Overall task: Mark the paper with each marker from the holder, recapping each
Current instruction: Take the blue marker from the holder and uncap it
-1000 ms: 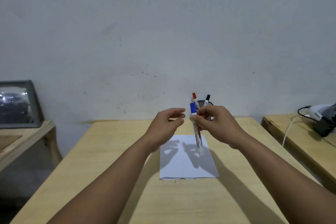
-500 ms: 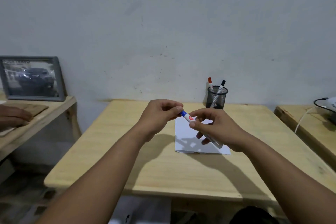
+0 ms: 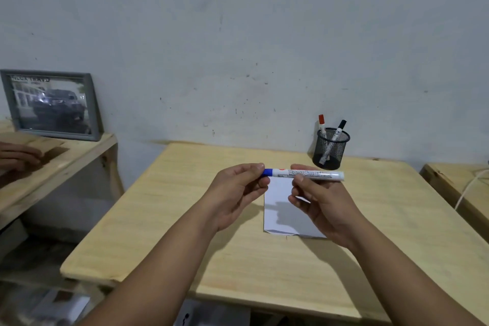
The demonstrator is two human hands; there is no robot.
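Bare forearms (image 3: 164,259); hands (image 3: 235,193) seemingly without rings.

Blue marker (image 3: 304,174): white barrel, blue cap on, lying level between your two grips; your left hand (image 3: 238,193) pinches the cap end, your right hand (image 3: 317,201) pinches the barrel.

Paper (image 3: 283,209): white sheet, flat on the desk (image 3: 185,219), directly under your grips.

Holder (image 3: 330,149): black mesh cup, upright, beyond your right grip, holding a red-capped marker (image 3: 322,124) and a black-capped marker (image 3: 338,130), both leaning.
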